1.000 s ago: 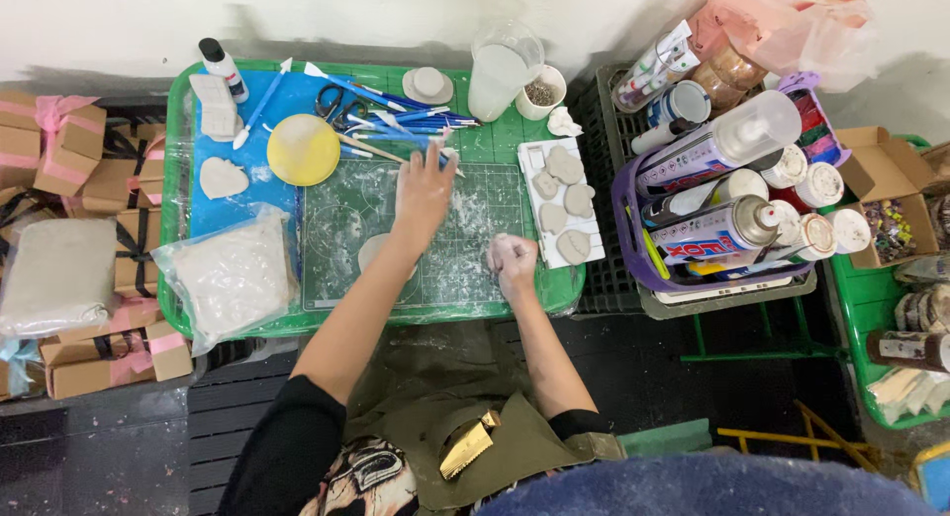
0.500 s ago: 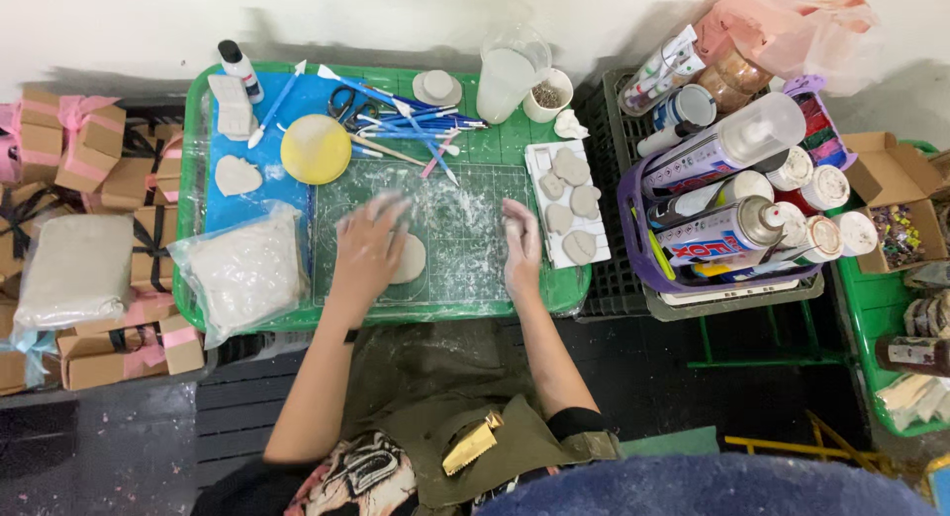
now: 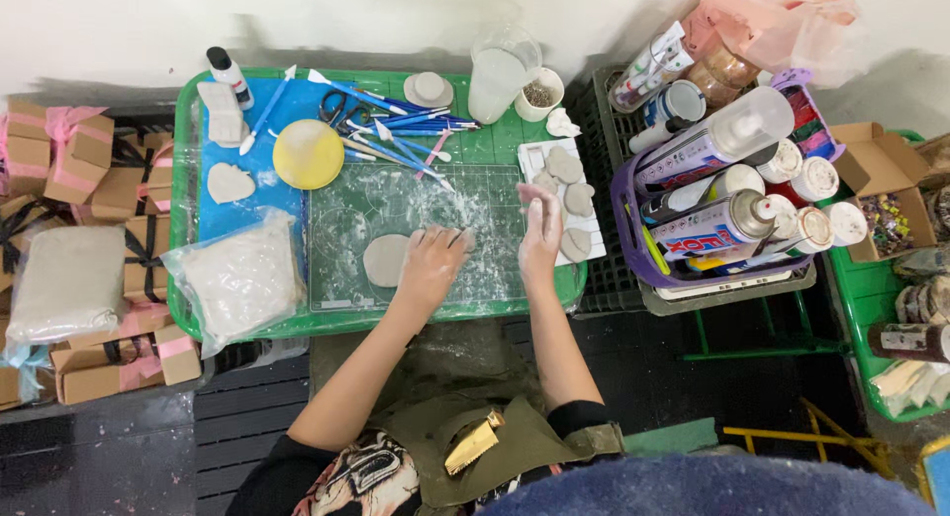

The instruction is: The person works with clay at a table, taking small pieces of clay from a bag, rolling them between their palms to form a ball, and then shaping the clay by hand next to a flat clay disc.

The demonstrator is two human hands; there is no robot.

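left hand (image 3: 432, 264) open, palm flat on cutting mat (image 3: 416, 194), fingers touching clay disc (image 3: 385, 260) just left of it | right hand (image 3: 540, 229) open, empty, raised at mat's right edge | disc on dusted mat, likely against sticking

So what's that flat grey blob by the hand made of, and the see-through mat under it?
The flat grey blob beside the left hand looks like soft clay: matte, pale grey, pressed into a smooth disc. The see-through mat seems to be clear plastic, slightly shiny, with green showing through it and white powder dusted over it.
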